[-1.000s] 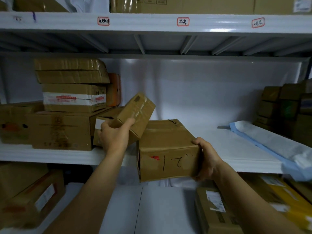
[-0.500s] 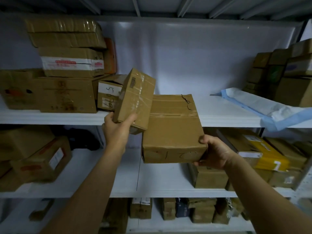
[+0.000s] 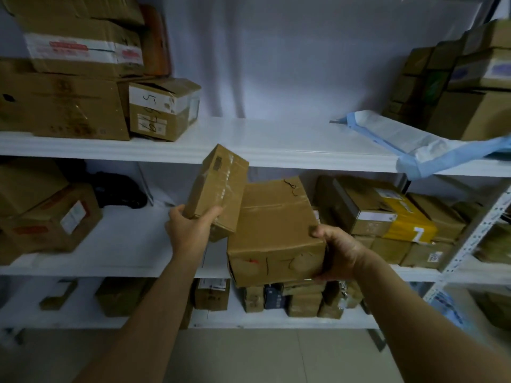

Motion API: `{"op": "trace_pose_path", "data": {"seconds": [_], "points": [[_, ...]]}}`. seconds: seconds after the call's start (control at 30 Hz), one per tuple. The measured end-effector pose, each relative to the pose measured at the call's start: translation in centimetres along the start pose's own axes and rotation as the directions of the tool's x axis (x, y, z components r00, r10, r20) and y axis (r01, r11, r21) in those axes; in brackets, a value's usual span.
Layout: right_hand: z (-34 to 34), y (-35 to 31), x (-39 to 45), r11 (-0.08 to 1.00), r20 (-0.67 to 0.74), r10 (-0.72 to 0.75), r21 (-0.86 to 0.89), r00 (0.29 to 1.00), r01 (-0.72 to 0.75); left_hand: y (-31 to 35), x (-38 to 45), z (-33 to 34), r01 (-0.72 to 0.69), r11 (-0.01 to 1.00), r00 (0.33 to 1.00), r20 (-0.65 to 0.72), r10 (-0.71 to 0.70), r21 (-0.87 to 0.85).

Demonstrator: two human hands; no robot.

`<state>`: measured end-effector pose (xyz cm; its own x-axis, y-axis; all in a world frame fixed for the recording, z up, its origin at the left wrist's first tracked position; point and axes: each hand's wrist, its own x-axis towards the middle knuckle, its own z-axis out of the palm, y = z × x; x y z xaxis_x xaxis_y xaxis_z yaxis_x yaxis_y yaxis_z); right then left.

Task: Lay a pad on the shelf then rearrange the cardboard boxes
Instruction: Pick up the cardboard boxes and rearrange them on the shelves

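Overhead, a white steel rack fills the view, backed by a plain white wall. Its top shelf [image 3: 276, 139] has a bare middle span. At the left of that shelf stands a stack of cartons [image 3: 69, 78], with a marked box [image 3: 163, 109] bearing handwritten digits just beside it. At the right lies the pad [image 3: 414, 145], white with a blue border, part flat on the shelf and part drooping over the front edge; more cartons [image 3: 470, 78] are stacked behind and partly on it. The left hand [image 3: 190, 230] grips the lower end of a small box [image 3: 218, 189], thumb on the near face, fingers curled round the far side; the box is tilted and held in the air in front of the shelf edge. The right hand [image 3: 340, 252] clamps the right near corner of a large box [image 3: 273, 233], thumb on top and fingers beneath; this box is also in the air, in front of the middle shelf [image 3: 116, 258], and its left edge touches or overlaps the small box. The middle shelf carries cartons at the left, a dark object behind them, and packed parcels [image 3: 387, 217] at the right, one with a yellow wrapper. The bottom shelf [image 3: 276, 320] holds smaller boxes. Below it lies a pale tiled floor [image 3: 262, 355]. A perforated upright [image 3: 470, 239] bounds the rack at the right.
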<state>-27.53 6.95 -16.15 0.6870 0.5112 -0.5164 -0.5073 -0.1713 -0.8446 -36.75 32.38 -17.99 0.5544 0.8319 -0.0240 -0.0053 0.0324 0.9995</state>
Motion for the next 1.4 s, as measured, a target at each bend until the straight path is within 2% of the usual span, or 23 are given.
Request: {"op": "trace_pose_path", "data": {"seconds": [0.2, 0.3, 0.53, 0.73, 0.93, 1.1, 1.4], "points": [[-1.6, 3.2, 1.6, 0.986, -0.126, 0.139, 0.108, 0.982, -0.126, -4.6, -1.3, 1.0, 0.136, 0.977, 0.990, -0.066, -0.126, 0.165], [-2.4, 3.4, 3.0, 0.973, -0.179, 0.149, 0.204, 0.973, -0.111, -5.7, -0.8, 1.4, 0.171, 0.969, 0.984, -0.078, -0.159, 0.179], [-4.7, 1.5, 8.3, 0.919, -0.255, 0.114, 0.395, 0.960, -0.005, -7.2, 3.6, 5.5, 0.232, 0.951, 0.972, -0.073, -0.221, 0.203], [-6.7, 0.3, 14.0, 0.917, -0.324, 0.149, 0.400, 0.934, -0.008, -8.4, 8.2, 11.0, 0.244, 0.945, 0.968, 0.007, -0.251, 0.217], [-9.5, -0.8, 18.2, 0.898, -0.409, 0.140, 0.437, 0.902, 0.058, -10.4, 11.3, 16.4, 0.228, 0.930, 0.964, 0.068, -0.258, 0.289], [-11.7, -1.2, 20.5, 0.878, -0.435, 0.140, 0.471, 0.889, 0.092, -11.9, 12.2, 19.4, 0.232, 0.908, 0.960, 0.069, -0.272, 0.350], [-14.5, -0.3, 24.1, 0.811, -0.566, 0.088, 0.518, 0.820, 0.271, -12.9, 11.3, 23.5, 0.268, 0.893, 0.949, 0.064, -0.310, 0.362]]}}
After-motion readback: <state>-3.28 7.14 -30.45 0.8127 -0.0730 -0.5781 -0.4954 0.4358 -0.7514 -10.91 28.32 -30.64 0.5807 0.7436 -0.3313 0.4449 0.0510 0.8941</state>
